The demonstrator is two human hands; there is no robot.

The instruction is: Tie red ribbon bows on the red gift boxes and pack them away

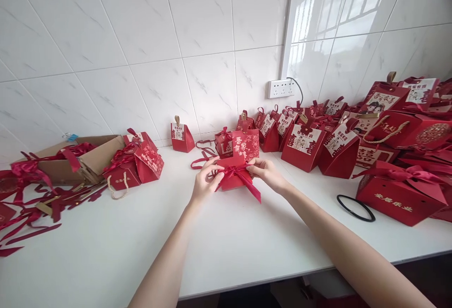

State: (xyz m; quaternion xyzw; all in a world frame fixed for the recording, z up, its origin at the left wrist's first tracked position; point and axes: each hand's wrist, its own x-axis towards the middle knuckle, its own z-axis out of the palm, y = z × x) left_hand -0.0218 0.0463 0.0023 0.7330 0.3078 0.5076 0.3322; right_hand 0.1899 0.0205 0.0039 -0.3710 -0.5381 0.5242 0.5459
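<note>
Frame centre: left hand [205, 180] and right hand [266, 173] pinch a ribbon bow [234, 170]. Uneven tugging could loosen it.

We note smooth paperboard on the central box [230, 161], its ribbon [252, 190] of glossy satin-like cloth; at 9 o'clock, a matt cardboard carton [101, 152]; at 12 o'clock, a glossy tiled wall [208, 16].

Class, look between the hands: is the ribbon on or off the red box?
On: the ribbon lies across the red box, one tail reaching past its edge.
</note>
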